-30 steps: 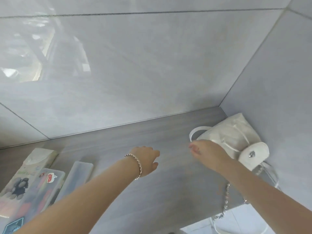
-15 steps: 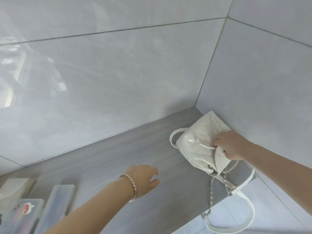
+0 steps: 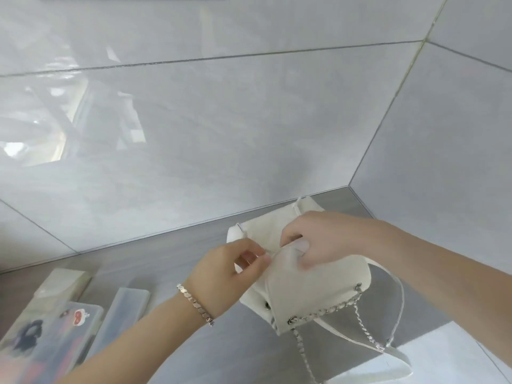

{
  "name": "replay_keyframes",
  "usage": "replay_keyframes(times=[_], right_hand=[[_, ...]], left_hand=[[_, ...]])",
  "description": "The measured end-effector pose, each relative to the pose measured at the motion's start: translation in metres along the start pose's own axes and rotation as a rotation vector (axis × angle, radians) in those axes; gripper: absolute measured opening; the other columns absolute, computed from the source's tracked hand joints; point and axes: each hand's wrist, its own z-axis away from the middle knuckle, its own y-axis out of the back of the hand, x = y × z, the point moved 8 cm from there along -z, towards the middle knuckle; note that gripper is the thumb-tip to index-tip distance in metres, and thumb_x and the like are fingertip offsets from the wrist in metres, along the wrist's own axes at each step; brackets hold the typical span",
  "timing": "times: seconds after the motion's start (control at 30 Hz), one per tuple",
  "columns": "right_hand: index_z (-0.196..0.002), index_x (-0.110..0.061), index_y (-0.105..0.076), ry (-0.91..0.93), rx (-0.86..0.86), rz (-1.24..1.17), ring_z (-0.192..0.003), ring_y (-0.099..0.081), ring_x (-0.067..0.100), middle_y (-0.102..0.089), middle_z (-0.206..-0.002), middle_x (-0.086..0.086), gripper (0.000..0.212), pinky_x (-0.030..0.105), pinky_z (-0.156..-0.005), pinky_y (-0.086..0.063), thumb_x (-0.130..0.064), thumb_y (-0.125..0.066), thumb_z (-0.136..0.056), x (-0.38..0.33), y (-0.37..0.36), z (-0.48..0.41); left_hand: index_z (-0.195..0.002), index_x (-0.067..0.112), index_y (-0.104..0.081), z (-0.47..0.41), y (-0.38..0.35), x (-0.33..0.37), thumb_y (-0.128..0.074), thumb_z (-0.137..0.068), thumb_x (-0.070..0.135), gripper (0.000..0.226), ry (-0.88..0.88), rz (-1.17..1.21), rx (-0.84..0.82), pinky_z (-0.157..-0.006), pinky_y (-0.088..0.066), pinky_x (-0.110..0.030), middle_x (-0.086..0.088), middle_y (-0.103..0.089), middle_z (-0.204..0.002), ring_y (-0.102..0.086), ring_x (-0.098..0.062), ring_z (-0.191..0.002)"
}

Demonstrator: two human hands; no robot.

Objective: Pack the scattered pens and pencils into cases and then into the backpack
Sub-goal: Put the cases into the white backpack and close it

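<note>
A small white backpack point(image 3: 310, 292) with chain straps is held above the grey table point(image 3: 171, 261), right of centre. My right hand point(image 3: 318, 239) grips its top edge with curled fingers. My left hand point(image 3: 230, 273), with a bracelet on the wrist, pinches the same opening from the left. At the lower left lie a frosted plastic pencil case point(image 3: 124, 309), a clear case with stickers point(image 3: 47, 345) holding coloured pens, and a pale case point(image 3: 62, 278) behind them.
Glossy grey tiled walls close the table at the back and the right, meeting in a corner point(image 3: 349, 187). The backpack's white strap point(image 3: 399, 314) and chain hang over the table's front right edge.
The backpack has been lifted from the corner toward the middle of the table. My left hand has come up from hovering open and now pinches its opening; my right hand has shifted to the top edge.
</note>
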Motion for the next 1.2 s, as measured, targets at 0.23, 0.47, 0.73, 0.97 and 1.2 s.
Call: replay_keyframes(times=[0.23,0.47,0.73,0.97,1.2], right_hand=[[-0.081,-0.037,-0.059,0.132,0.072,-0.387,-0.090,-0.061,0.008,-0.067,-0.102,-0.004,0.032,0.021,-0.065,-0.047,-0.013,-0.075,-0.066,-0.060,-0.026,-0.074],[-0.105,-0.017,-0.062,0.185,0.378,-0.290,-0.103,-0.055,0.011,-0.064,-0.108,-0.005,0.032,0.024,-0.090,-0.040,-0.028,-0.068,-0.076,-0.056,-0.085,-0.099],[-0.062,-0.003,-0.066,0.182,0.914,-0.272,-0.096,-0.064,0.028,-0.069,-0.099,0.011,0.020,0.033,-0.082,-0.052,-0.010,-0.086,-0.059,-0.032,-0.112,-0.065],[-0.062,-0.008,-0.071,0.386,0.973,-0.072,-0.095,-0.055,0.010,-0.073,-0.084,0.000,0.021,0.031,-0.084,-0.040,-0.020,-0.061,-0.078,-0.044,-0.115,-0.065],[-0.061,-0.013,-0.070,0.518,0.877,0.065,-0.082,-0.070,0.013,-0.074,-0.085,-0.002,0.011,0.033,-0.081,-0.039,-0.015,-0.072,-0.071,-0.048,-0.122,-0.074]], left_hand=[[-0.078,0.038,-0.049,0.017,0.029,-0.072,-0.052,-0.084,0.051,0.015,0.330,-0.121,0.091,-0.052,-0.035,-0.009,0.018,-0.058,-0.066,-0.054,0.002,-0.065],[-0.083,0.034,-0.057,0.032,0.005,-0.156,-0.045,-0.091,0.043,0.017,0.567,-0.087,-0.006,-0.062,-0.037,-0.013,0.006,-0.064,-0.083,-0.055,-0.013,-0.079],[-0.091,0.022,-0.065,0.018,-0.027,-0.182,-0.050,-0.091,0.032,0.018,0.604,0.044,-0.079,-0.081,-0.044,-0.028,0.004,-0.060,-0.083,-0.055,-0.017,-0.084],[-0.098,0.017,-0.064,0.019,-0.038,-0.188,-0.047,-0.093,0.032,0.023,0.618,0.018,-0.115,-0.065,-0.038,-0.022,0.005,-0.056,-0.075,-0.050,-0.013,-0.073],[-0.080,0.022,-0.054,0.019,-0.044,-0.193,-0.044,-0.094,0.034,0.021,0.616,-0.052,-0.136,-0.060,-0.035,-0.023,0.009,-0.047,-0.063,-0.046,-0.015,-0.069]])
